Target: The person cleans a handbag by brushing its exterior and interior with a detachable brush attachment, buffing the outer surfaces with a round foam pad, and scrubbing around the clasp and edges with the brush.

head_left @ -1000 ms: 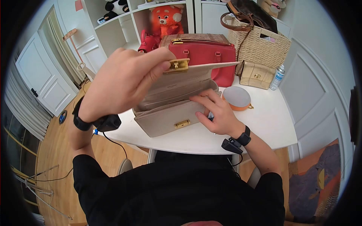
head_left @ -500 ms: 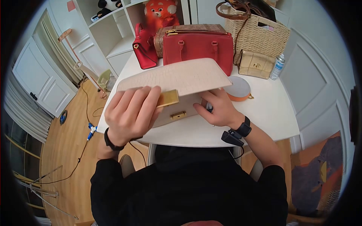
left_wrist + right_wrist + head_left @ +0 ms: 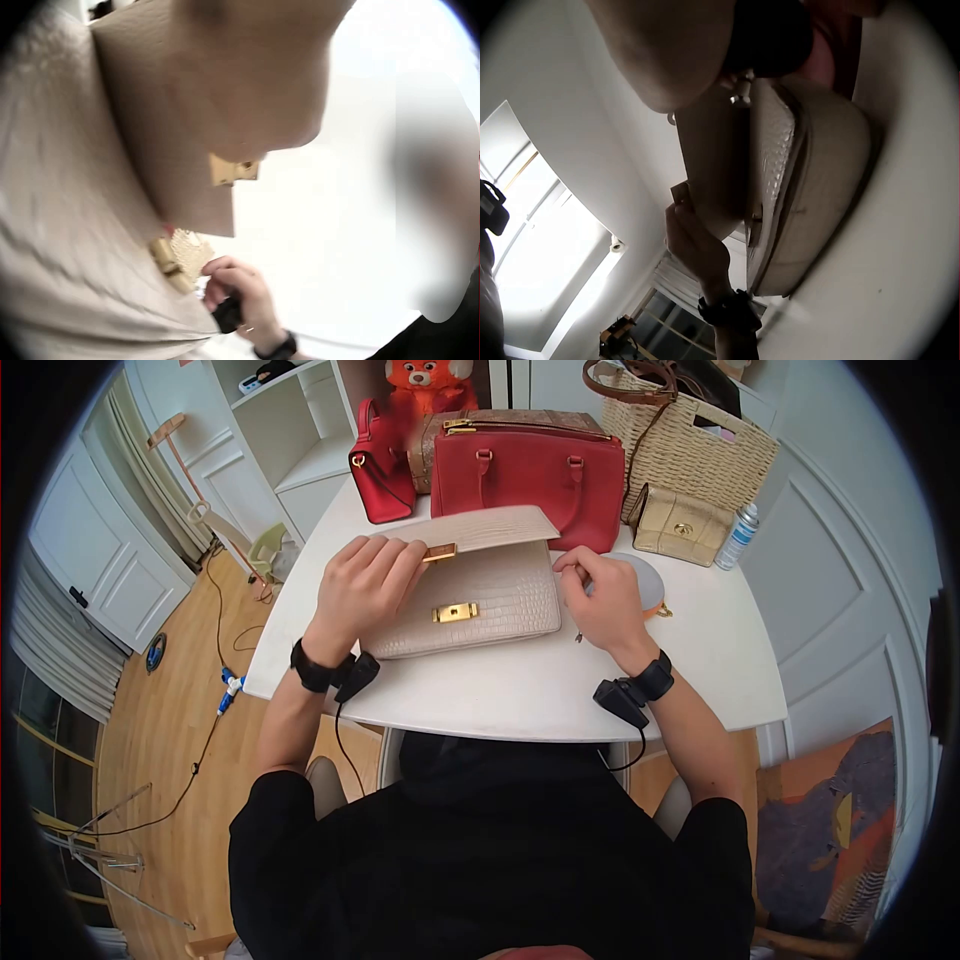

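A beige crocodile-textured handbag (image 3: 510, 595) stands on the table, its flap (image 3: 505, 525) partly raised. The left hand (image 3: 362, 592) pinches the flap by its gold clasp plate (image 3: 440, 552); the plate also shows beneath the fingers in the left wrist view (image 3: 234, 169). A gold lock (image 3: 455, 612) is on the bag's front, apart from the plate. Beside the bag's right end, the right hand (image 3: 608, 600) has curled fingers round a small dark object (image 3: 771, 37) with a metal fitting (image 3: 741, 88), mostly hidden in the head view.
Behind stand a small red bag (image 3: 383, 475), a large red bag (image 3: 530, 485), a woven basket (image 3: 690, 450), a gold bag (image 3: 680, 530) and a spray can (image 3: 738, 538). A round grey-topped case (image 3: 648, 575) lies behind the right hand.
The left hand has brought the flap down over the bag's opening, and the bag stands more upright. My right hand has moved out from under the flap to the bag's right side.
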Demonstrator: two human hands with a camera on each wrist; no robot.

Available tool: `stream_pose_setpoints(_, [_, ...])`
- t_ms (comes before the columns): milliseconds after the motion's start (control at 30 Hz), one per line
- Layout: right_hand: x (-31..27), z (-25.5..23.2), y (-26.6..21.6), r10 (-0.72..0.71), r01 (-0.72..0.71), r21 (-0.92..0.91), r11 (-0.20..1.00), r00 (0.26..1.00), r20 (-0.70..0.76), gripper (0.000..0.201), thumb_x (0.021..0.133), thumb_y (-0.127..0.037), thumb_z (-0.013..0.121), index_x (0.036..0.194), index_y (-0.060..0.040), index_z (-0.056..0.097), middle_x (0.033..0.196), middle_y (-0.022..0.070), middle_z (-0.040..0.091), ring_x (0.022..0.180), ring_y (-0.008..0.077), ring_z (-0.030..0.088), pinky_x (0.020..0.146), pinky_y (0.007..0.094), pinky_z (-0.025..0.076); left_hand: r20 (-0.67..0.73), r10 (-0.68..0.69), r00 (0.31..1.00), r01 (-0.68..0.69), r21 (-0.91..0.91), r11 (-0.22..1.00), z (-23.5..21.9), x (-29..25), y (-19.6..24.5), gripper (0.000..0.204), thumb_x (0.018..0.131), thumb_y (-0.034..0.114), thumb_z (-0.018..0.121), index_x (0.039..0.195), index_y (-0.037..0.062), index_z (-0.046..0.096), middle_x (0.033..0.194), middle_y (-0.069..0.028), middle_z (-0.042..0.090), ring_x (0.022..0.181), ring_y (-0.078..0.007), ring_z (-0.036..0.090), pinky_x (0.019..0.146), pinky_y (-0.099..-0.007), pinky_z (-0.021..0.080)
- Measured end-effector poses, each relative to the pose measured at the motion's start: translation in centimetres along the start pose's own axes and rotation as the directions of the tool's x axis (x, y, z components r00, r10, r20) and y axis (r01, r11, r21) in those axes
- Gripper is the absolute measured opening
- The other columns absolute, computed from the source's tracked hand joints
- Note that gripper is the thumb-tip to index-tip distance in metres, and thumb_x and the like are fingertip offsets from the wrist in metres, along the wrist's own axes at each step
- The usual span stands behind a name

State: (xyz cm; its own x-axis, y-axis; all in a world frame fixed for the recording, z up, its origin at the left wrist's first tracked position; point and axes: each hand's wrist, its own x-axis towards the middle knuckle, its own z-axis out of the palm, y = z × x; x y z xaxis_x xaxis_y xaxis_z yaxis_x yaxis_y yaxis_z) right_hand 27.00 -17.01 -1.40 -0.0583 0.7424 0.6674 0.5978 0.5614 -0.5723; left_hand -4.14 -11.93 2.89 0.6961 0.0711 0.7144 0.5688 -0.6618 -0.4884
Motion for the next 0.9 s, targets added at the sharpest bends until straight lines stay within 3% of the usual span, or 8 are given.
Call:
stream_pose_setpoints(100, [0.0, 0.0, 0.0, 0.087, -0.069, -0.189, 0.979, 0.992, 0.088, 0.013, 0.089, -0.011, 0.063, 0.088, -0.0029, 0.072, 0.064, 0.0162, 0.067, 0.058, 0.0303, 0.067, 0.059, 0.0414, 0.052, 0.137, -0.023, 0.990, 0.036, -0.089, 0.995, 1.9, -0.8, -0.2, 0.014, 0.088, 0.012, 0.073, 0.095, 0.0051, 0.062, 0.083, -0.0054, 0.064, 0.074, -0.0227, 0.064, 0.066, -0.0362, 0.052])
stream_pose_setpoints(167, [0.0, -0.1, 0.2, 0.190, -0.121, -0.348, 0.929, 0.967, 0.169, 0.014, 0.088, -0.014, 0.063, 0.087, -0.0042, 0.073, 0.065, 0.0179, 0.068, 0.062, 0.0365, 0.068, 0.061, 0.0461, 0.054, 0.220, 0.058, 0.974, -0.025, -0.151, 0.988, 2.5, -0.9, 0.4, 0.013, 0.089, 0.012, 0.073, 0.092, 0.0065, 0.061, 0.086, -0.0052, 0.063, 0.076, -0.0228, 0.064, 0.066, -0.0370, 0.052])
stream_pose_setpoints(333, [-0.2, 0.3, 1.2, 0.217, -0.118, -0.438, 0.891, 0.959, 0.183, 0.017, 0.090, -0.017, 0.063, 0.087, -0.0045, 0.073, 0.066, 0.0183, 0.068, 0.063, 0.0385, 0.068, 0.064, 0.0482, 0.055, 0.208, -0.039, 0.977, 0.092, -0.252, 0.963, 2.2, -1.2, 1.5, 0.016, 0.089, 0.015, 0.075, 0.100, 0.0064, 0.066, 0.091, -0.0052, 0.065, 0.082, -0.0238, 0.066, 0.071, -0.0368, 0.054])
stream_pose_setpoints(500, [0.0, 0.6, 1.9, 0.254, -0.136, -0.452, 0.882, 0.944, 0.211, 0.018, 0.092, -0.019, 0.063, 0.089, -0.0038, 0.074, 0.068, 0.0192, 0.069, 0.067, 0.0394, 0.069, 0.066, 0.0491, 0.056, 0.306, -0.166, 0.937, 0.322, -0.582, 0.747, 2.3, -2.7, 0.7, 0.028, 0.085, 0.014, 0.078, 0.111, 0.0066, 0.071, 0.102, -0.0076, 0.069, 0.094, -0.0278, 0.068, 0.084, -0.0389, 0.056])
stream_pose_setpoints(600, [0.1, 0.8, 2.1, 0.259, -0.139, -0.457, 0.878, 0.943, 0.210, 0.018, 0.093, -0.017, 0.064, 0.097, -0.0023, 0.072, 0.079, 0.0175, 0.072, 0.073, 0.0359, 0.071, 0.070, 0.0466, 0.056, 0.263, -0.149, 0.953, 0.288, -0.643, 0.709, 2.3, -2.7, 0.7, 0.033, 0.083, 0.012, 0.077, 0.114, 0.0055, 0.070, 0.112, -0.0099, 0.070, 0.104, -0.0306, 0.067, 0.093, -0.0405, 0.054])
stream_pose_setpoints(667, [0.1, 1.1, 2.2, 0.072, -0.049, -0.276, 0.960, 0.994, 0.076, 0.021, 0.093, -0.016, 0.066, 0.108, -0.0010, 0.069, 0.097, 0.0158, 0.071, 0.085, 0.0316, 0.070, 0.078, 0.0426, 0.056, 0.288, -0.149, 0.946, 0.307, -0.647, 0.698, 2.3, -2.7, 0.7, 0.034, 0.082, 0.011, 0.077, 0.115, 0.0052, 0.070, 0.116, -0.0103, 0.069, 0.107, -0.0312, 0.066, 0.095, -0.0410, 0.053])
stream_pose_setpoints(800, [-0.1, 1.3, 1.1, 0.003, 0.008, -0.185, 0.983, 0.998, 0.060, 0.026, 0.093, -0.014, 0.067, 0.116, -0.0014, 0.066, 0.113, 0.0144, 0.065, 0.102, 0.0308, 0.065, 0.090, 0.0409, 0.053, 0.320, -0.095, 0.943, 0.295, -0.663, 0.688, 1.9, -2.4, 0.7, 0.039, 0.080, 0.011, 0.076, 0.118, 0.0045, 0.070, 0.121, -0.0109, 0.069, 0.111, -0.0322, 0.065, 0.099, -0.0418, 0.051])
stream_pose_setpoints(900, [-0.4, 1.8, 0.5, -0.127, 0.149, -0.216, 0.965, 0.986, 0.112, 0.032, 0.092, -0.013, 0.068, 0.122, -0.0024, 0.067, 0.124, 0.0150, 0.063, 0.118, 0.0340, 0.059, 0.101, 0.0419, 0.048, 0.336, -0.098, 0.937, 0.309, -0.663, 0.681, 2.0, -2.4, 0.7, 0.040, 0.080, 0.010, 0.075, 0.119, 0.0048, 0.070, 0.121, -0.0110, 0.069, 0.112, -0.0321, 0.064, 0.100, -0.0421, 0.050])
